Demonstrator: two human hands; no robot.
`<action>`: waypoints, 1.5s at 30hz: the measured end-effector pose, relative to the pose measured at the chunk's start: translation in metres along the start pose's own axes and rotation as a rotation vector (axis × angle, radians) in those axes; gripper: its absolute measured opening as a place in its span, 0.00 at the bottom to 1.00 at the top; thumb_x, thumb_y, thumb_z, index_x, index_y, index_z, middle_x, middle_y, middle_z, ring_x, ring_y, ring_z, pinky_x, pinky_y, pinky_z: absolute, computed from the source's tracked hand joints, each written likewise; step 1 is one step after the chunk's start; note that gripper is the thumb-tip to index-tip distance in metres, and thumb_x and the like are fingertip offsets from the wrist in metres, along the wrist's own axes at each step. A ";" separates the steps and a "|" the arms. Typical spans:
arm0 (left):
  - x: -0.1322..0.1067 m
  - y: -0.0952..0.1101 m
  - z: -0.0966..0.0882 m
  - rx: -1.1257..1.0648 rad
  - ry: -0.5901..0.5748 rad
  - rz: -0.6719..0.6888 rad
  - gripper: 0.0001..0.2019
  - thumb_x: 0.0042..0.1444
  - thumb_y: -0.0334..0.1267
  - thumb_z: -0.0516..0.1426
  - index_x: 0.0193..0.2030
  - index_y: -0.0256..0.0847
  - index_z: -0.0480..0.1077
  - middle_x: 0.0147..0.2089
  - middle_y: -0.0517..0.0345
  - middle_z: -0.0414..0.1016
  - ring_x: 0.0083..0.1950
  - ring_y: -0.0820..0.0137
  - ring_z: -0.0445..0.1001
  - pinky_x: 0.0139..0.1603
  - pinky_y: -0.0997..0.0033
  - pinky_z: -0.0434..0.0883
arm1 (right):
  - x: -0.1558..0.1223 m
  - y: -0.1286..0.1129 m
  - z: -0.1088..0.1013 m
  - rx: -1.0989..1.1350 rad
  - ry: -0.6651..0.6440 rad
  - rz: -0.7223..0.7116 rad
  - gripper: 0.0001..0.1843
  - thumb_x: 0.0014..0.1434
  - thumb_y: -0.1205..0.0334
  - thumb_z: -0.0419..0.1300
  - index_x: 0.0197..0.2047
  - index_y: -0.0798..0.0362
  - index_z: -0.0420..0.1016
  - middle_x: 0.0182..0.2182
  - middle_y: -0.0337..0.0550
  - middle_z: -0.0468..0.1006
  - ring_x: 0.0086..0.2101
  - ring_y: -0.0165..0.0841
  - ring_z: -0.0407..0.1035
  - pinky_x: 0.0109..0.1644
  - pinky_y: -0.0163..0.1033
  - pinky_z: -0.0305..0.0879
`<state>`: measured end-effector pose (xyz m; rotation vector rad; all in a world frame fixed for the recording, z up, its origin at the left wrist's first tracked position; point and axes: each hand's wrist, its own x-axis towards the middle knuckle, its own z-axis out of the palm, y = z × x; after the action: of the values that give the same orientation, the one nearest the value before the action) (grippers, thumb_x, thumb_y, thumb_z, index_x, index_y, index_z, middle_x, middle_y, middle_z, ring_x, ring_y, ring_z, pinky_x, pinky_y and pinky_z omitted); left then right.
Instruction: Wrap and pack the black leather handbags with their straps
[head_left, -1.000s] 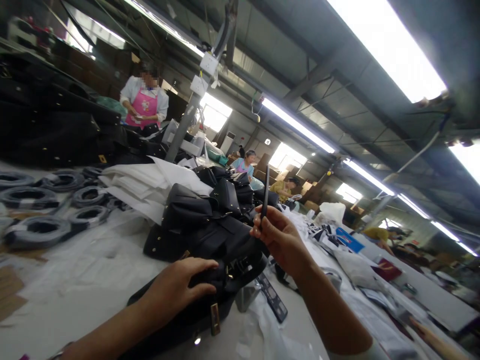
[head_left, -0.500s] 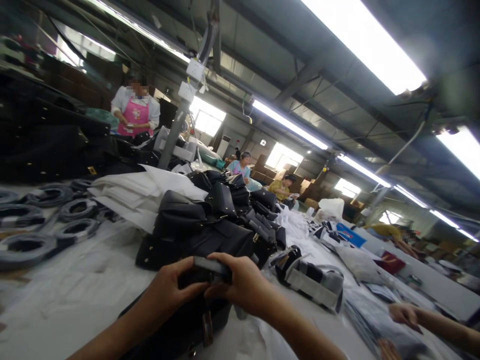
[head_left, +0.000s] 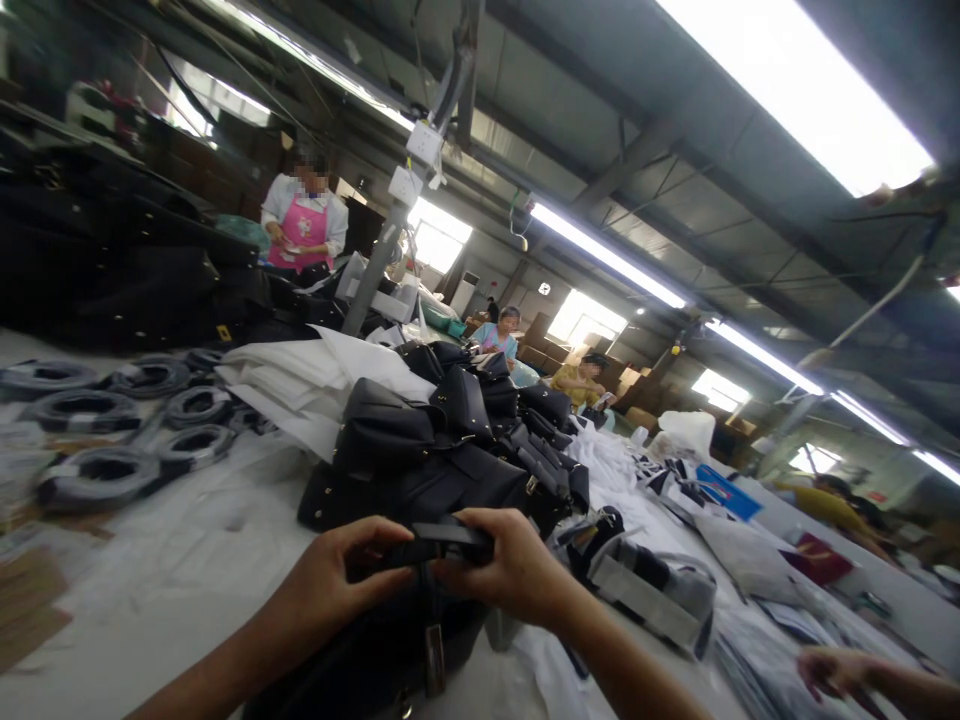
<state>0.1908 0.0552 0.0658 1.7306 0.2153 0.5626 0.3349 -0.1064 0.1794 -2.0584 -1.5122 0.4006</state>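
Note:
A black handbag (head_left: 367,645) stands on the table right in front of me, partly hidden by my forearms. Its black handle strap (head_left: 442,533) is between my two hands at the top. My left hand (head_left: 337,580) pinches the strap's left part between thumb and fingers. From the other side, my right hand (head_left: 517,565) grips the strap with its thumb beneath and fingers over it. Below the hands hangs a metal-trimmed buckle tab (head_left: 435,655) on the bag's front.
Black bags (head_left: 427,460) are piled just beyond. White sheets (head_left: 300,385) and wrapped strap coils (head_left: 105,475) lie left. Right are a grey-and-white bundle (head_left: 652,590) and a co-worker's hand (head_left: 840,670). Several people work farther back; a metal post (head_left: 371,270) rises behind the pile.
The view has turned slightly left, so the surroundings sit farther right in the picture. Both hands stay on the strap. The co-worker's hand at lower right has changed pose, its fingers now looser.

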 end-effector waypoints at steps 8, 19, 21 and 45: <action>-0.009 -0.027 -0.010 0.016 0.105 -0.075 0.14 0.54 0.46 0.67 0.46 0.49 0.78 0.47 0.62 0.83 0.52 0.59 0.79 0.56 0.66 0.71 | 0.005 0.007 -0.008 -0.112 0.042 -0.029 0.20 0.52 0.62 0.71 0.49 0.50 0.81 0.38 0.38 0.79 0.37 0.34 0.72 0.40 0.33 0.65; -0.018 0.011 -0.003 -0.131 0.249 0.014 0.28 0.52 0.56 0.66 0.59 0.50 0.74 0.53 0.54 0.80 0.46 0.60 0.80 0.46 0.65 0.78 | 0.008 -0.043 -0.018 -0.714 0.088 -0.154 0.23 0.59 0.68 0.65 0.56 0.43 0.77 0.41 0.41 0.85 0.40 0.39 0.79 0.41 0.37 0.68; -0.023 0.025 -0.004 -0.292 0.203 0.009 0.28 0.53 0.58 0.65 0.57 0.48 0.73 0.47 0.56 0.82 0.38 0.65 0.80 0.38 0.69 0.78 | 0.013 -0.042 -0.009 -0.901 0.057 -0.178 0.22 0.59 0.67 0.65 0.57 0.46 0.77 0.37 0.43 0.84 0.36 0.40 0.79 0.37 0.38 0.67; -0.012 0.048 -0.016 0.131 0.304 0.276 0.13 0.53 0.47 0.67 0.45 0.50 0.82 0.40 0.63 0.85 0.39 0.65 0.82 0.41 0.74 0.77 | 0.005 -0.048 -0.004 -0.110 0.136 -0.308 0.11 0.60 0.60 0.70 0.47 0.50 0.82 0.39 0.40 0.85 0.39 0.33 0.79 0.45 0.33 0.71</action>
<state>0.1656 0.0525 0.1111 1.8093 0.2327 1.0357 0.3018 -0.0924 0.2113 -1.8487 -1.7624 0.0590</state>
